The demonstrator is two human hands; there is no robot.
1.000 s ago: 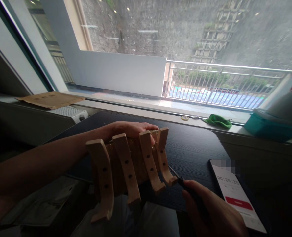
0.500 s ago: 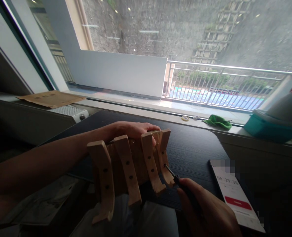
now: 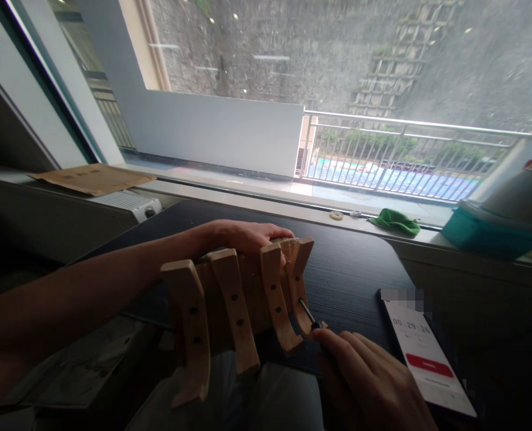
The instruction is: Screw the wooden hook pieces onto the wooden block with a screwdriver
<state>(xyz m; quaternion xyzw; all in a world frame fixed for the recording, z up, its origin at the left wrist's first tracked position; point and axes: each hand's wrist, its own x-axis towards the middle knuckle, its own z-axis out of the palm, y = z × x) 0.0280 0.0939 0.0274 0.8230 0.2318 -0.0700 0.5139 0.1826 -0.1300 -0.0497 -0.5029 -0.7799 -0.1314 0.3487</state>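
Observation:
A wooden piece with several curved legs leans between my lap and the table edge, dark screw holes showing along each leg. My left hand grips its far upper edge, with the fingertips partly hidden behind the legs. In my right hand is a screwdriver with a dark handle. Its metal tip meets the lower hole of the rightmost leg. The fingers of that hand are wrapped round the handle and cover most of it.
A phone with a running timer lies at the right of the dark table. Along the window sill are a roll of tape, a green cloth and a teal box. A brown envelope lies at the left.
My right hand has turned round the screwdriver handle and shifted slightly left, its knuckles now more on top. The wooden piece has moved a touch right; my left hand keeps its grip.

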